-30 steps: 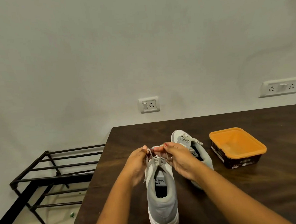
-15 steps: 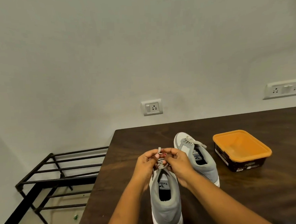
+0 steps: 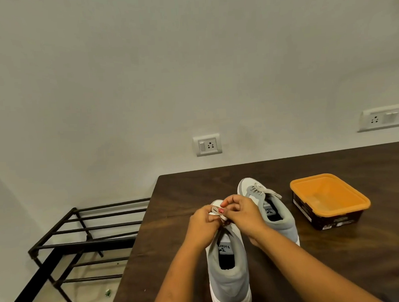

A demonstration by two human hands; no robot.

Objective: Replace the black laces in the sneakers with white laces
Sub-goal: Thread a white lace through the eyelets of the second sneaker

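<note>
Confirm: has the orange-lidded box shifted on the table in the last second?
No. The orange-lidded box sits just as far right of the far sneaker and from the back edge of the table; only the camera shifted.

only legible text: insole label in the sneaker at the bench's near edge reads "velar" above a small logo, seen turned sideways. second sneaker behind it, further right: matching insole tag, partly hidden, can't read it whole. stickers on the dark side of the orange-lidded box: print too small to read.
</note>
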